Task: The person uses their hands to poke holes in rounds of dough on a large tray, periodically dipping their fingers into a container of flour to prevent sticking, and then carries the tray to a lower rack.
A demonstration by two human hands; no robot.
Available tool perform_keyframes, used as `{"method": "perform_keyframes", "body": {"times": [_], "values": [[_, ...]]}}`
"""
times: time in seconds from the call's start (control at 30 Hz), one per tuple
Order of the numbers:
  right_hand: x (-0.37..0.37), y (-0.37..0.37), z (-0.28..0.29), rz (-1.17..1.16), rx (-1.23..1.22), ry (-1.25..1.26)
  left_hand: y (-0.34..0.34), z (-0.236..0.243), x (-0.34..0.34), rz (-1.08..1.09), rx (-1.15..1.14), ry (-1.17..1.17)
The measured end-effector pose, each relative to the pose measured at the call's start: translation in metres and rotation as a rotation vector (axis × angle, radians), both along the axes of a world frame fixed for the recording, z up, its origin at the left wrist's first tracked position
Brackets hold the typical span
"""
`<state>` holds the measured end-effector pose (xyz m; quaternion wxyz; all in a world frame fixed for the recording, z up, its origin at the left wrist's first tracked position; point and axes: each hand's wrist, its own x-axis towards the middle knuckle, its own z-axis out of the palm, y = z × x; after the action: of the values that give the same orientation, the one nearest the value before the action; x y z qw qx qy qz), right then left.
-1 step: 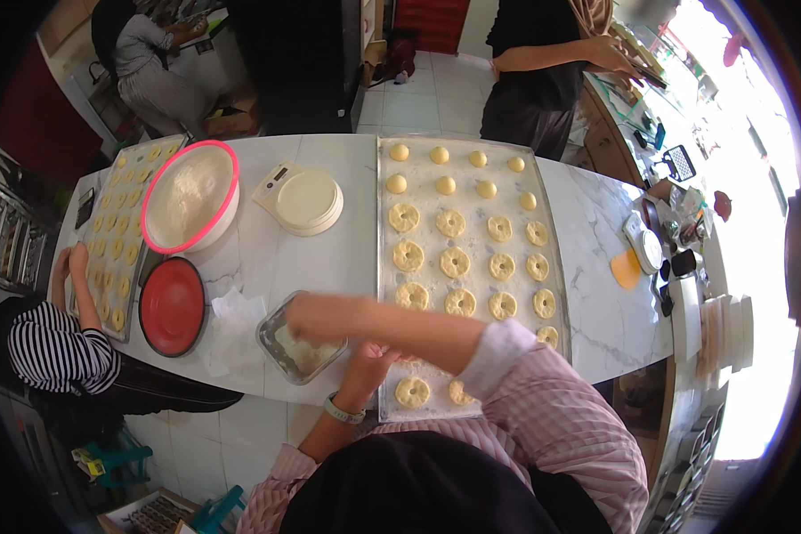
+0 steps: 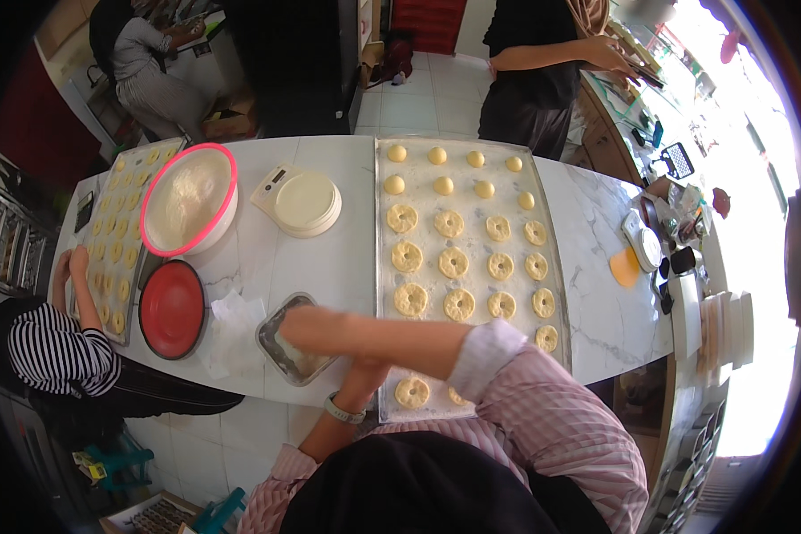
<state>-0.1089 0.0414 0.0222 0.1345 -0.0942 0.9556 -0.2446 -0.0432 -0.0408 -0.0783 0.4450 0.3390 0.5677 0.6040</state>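
Grey tub (image 2: 277,356): pale powder (image 2: 308,363); right hand (image 2: 308,330) overlapping, left hand (image 2: 363,377) beside; fingers of both: cannot tell.

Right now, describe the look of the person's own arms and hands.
The right sleeve and left sleeve are pink with stripes; the right one is pushed up to a paler, turned-back cuff, with the forearm bare below it. A pale watch-like band circles the left wrist. The right hand, blurred, shows no glove; the left hand is partly hidden.
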Motion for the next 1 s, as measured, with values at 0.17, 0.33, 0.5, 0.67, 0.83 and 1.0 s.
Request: {"method": "perform_keyframes", "body": {"times": [0.17,0.33,0.5,0.67,0.83,1.0], "values": [[0.001,-0.021,-0.014,-0.006,0.19,0.019,0.001,-0.018,-0.016,-0.121,-0.021,-0.16],[0.059,0.021,0.003,-0.251,0.198,0.302,0.031,0.014,-0.011,0.041,0.06,-0.715],[0.136,0.089,0.007,-0.574,0.111,0.277,0.082,0.034,-0.016,0.108,0.39,-1.159],[0.092,0.184,-0.045,-0.677,0.416,0.267,0.103,0.059,-0.014,0.269,0.354,-1.151],[0.037,0.237,-0.064,-0.668,0.393,0.311,0.077,0.048,-0.008,0.298,0.238,-1.096],[0.03,0.247,-0.088,-0.625,0.38,0.241,0.061,0.04,-0.009,0.304,0.213,-1.106]]}}
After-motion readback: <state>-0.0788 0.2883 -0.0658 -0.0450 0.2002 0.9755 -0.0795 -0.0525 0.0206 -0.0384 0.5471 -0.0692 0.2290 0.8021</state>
